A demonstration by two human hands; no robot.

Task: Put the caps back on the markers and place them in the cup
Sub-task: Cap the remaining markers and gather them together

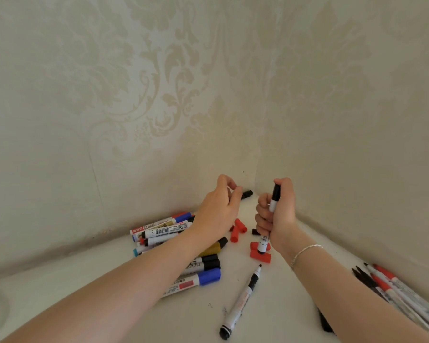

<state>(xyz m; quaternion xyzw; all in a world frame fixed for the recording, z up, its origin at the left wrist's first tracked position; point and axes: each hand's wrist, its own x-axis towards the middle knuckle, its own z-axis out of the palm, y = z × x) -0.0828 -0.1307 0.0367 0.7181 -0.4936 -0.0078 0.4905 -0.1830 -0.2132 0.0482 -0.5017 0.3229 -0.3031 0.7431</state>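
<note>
Black-capped marker [273, 209] stood upright, grasped in my right hand [278, 214] at centre; my left hand [218, 209] pinched a black cap [247, 194]; red caps [238, 230] lay on the bench [282, 293].

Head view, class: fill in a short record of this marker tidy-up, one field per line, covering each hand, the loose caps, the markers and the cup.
left hand: fingertips at a black cap near the wall corner
right hand: grips a black-capped marker upright
loose red caps: between the hands
uncapped marker: lying alone in front
marker pile: under the left forearm
cup: not visible
</note>
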